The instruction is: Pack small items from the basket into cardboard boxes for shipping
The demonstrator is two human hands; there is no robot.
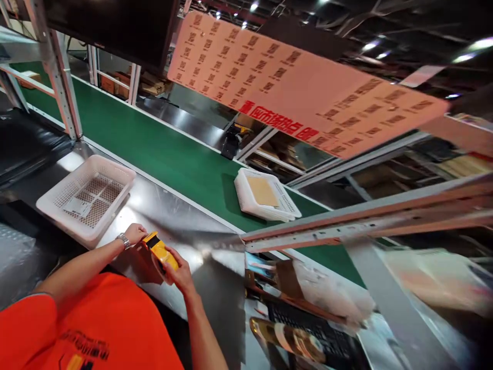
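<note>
Left hand (134, 235), the one wearing the watch, is pinching the striped end of the yellow pack (162, 253), while my right hand (180, 275) is cupping the other end with curled fingers. I am holding it over the near edge of the steel table (215, 288), against a brown carton (148, 264). I judge this is mid-handling, and any next move is calling for a steady two-ended grip. Its long axis is running ten to four o'clock, with the black stripe pointing to ten, toward the white basket (87, 198).
</note>
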